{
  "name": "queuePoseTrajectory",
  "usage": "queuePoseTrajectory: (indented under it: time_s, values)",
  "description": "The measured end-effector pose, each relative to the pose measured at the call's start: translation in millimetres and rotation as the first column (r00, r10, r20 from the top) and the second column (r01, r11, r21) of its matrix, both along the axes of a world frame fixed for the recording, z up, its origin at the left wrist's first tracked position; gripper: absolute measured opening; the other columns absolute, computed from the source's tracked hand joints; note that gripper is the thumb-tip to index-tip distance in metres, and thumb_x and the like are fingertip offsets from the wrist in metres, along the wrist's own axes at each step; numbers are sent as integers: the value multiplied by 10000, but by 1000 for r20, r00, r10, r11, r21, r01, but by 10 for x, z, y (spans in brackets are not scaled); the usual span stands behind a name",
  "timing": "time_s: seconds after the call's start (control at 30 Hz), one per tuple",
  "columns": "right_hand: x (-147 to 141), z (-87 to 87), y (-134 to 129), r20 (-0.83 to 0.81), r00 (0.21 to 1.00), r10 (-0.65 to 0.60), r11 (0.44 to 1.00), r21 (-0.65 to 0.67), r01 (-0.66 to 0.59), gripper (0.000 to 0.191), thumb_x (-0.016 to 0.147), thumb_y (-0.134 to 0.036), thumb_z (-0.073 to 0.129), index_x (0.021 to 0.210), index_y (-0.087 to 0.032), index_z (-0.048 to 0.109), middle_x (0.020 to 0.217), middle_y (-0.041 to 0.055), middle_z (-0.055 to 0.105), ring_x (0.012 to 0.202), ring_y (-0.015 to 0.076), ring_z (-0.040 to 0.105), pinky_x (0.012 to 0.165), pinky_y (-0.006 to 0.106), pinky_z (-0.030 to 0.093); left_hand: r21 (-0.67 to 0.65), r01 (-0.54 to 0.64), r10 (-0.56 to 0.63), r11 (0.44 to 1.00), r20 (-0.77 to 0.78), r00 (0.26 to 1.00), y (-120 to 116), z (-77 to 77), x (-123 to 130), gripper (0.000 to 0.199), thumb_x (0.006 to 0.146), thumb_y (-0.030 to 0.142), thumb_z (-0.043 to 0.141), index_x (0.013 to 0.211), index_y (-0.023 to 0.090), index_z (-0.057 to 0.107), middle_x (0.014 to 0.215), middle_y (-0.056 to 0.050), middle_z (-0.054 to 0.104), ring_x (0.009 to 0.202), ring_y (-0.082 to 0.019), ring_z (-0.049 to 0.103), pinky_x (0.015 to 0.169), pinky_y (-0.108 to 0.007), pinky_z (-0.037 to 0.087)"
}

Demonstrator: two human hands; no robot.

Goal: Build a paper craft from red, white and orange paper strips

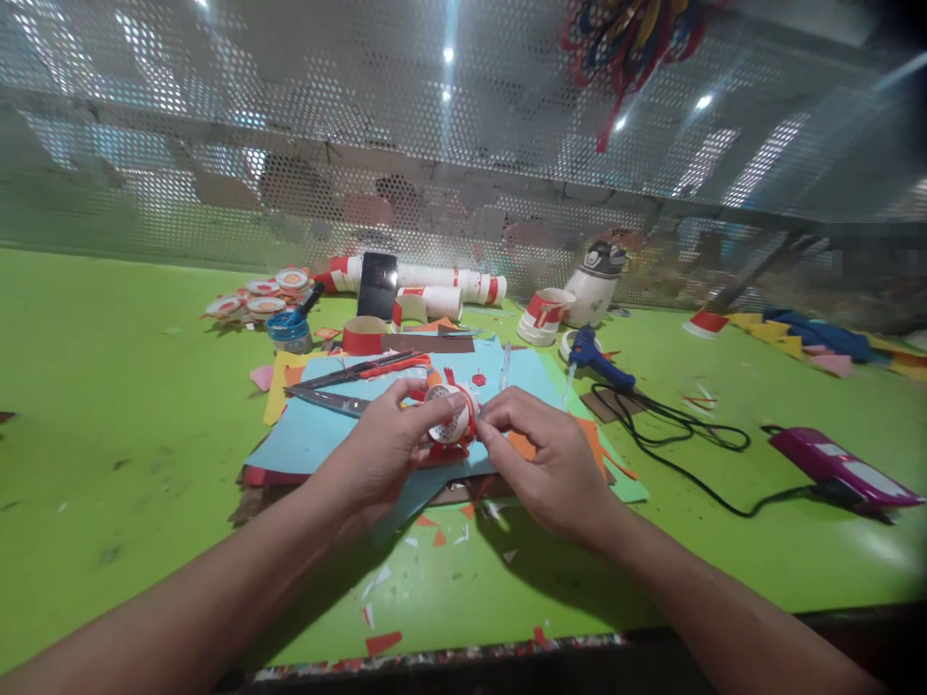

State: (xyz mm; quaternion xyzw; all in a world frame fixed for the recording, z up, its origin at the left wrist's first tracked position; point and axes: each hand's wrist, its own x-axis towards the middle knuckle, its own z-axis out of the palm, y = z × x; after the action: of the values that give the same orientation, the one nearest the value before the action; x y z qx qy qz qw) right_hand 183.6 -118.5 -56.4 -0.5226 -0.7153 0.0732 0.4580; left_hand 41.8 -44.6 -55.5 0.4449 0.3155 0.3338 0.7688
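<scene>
A small white and red paper craft [447, 415], round with a dotted face, is held above the blue paper sheets [304, 444]. My left hand [395, 434] is closed around its left side, the thumb lying across the front. At its right edge, the thumb and fingers of my right hand [540, 449] are pinched together; what they hold, if anything, is too small to make out. Open scissors [329, 399] lie on the paper just left of the craft, beside an orange-red tool or strip [395, 364]. A red paper flower [479, 379] rests behind the craft.
Behind the paper are a blue jar [290, 331], a phone [378, 285], white paper cups [547, 317] and a bottle [594, 285]. At right, a blue glue gun [601, 359] with a black cord lies near a purple device [844, 468]. Paper scraps [383, 642] dot the green table [145, 434].
</scene>
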Motion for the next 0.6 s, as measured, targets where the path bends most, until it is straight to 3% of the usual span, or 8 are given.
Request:
queuePoseTrajectory:
  time_s: [0.23, 0.6]
  values:
    - [-6, 1, -1, 2, 1000, -6, 1000, -19, 6, 197, 881, -123, 483, 700, -174, 540, 727, 37, 579, 677, 144, 534, 654, 297, 440, 5, -34, 34, 999, -28, 999, -1, 14, 4, 314, 707, 282, 750, 894, 183, 518, 738, -20, 650, 642, -135, 610, 653, -312, 542]
    - [-18, -51, 8, 74, 997, 19, 997, 67, -24, 161, 861, -95, 500, 720, -145, 560, 745, 65, 584, 719, 155, 532, 657, 297, 439, 7, -29, 29, 1000, 3, 1000, -10, -22, 15, 320, 723, 247, 736, 921, 190, 490, 744, -8, 646, 631, -123, 619, 650, -285, 529]
